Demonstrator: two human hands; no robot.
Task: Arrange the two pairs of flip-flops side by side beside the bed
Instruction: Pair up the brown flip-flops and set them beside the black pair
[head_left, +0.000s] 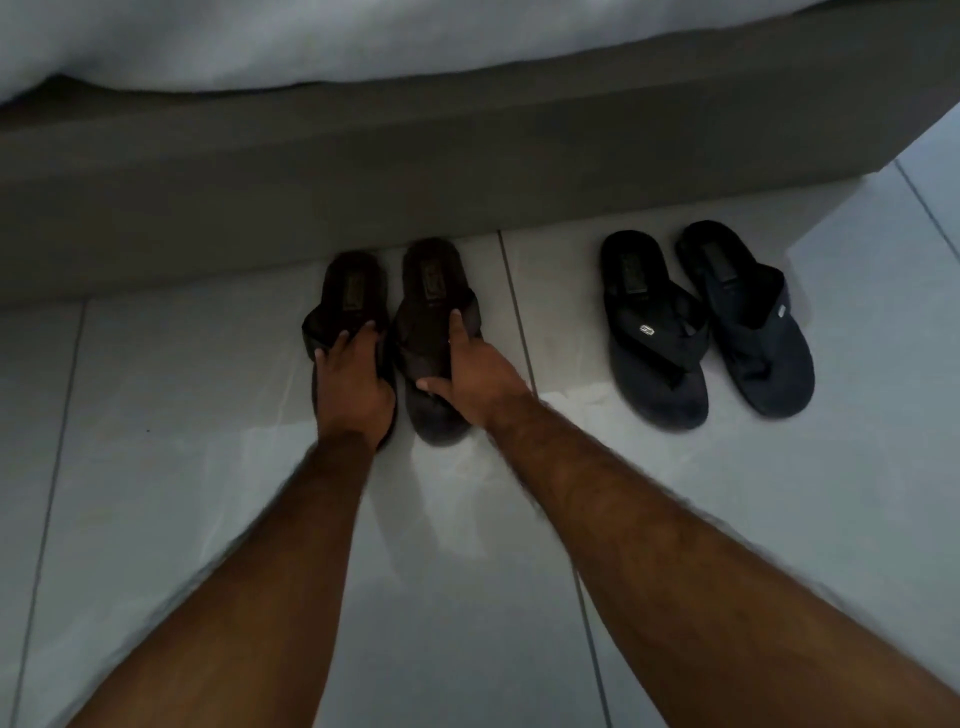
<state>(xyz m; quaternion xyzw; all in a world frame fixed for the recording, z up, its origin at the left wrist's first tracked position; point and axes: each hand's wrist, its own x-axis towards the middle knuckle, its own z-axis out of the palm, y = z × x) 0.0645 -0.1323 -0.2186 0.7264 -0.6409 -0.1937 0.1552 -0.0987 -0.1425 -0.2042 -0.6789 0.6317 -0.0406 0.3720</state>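
Note:
Two dark brown flip-flops lie side by side on the tiled floor with their heels toward the bed base. My left hand (353, 384) grips the left brown flip-flop (353, 286) over its strap. My right hand (470, 374) rests on the right brown flip-flop (434, 280), fingers on its strap and thumb on the toe end. A pair of dark blue flip-flops sits further right: the left one (652, 332) and the right one (748, 322) lie close together, angled slightly, with no hand on them.
The grey bed base (363, 171) runs across the top, with a white duvet (311, 36) hanging over it. Its corner ends at the upper right. Pale glossy floor tiles (467, 571) with dark grout lines fill the foreground.

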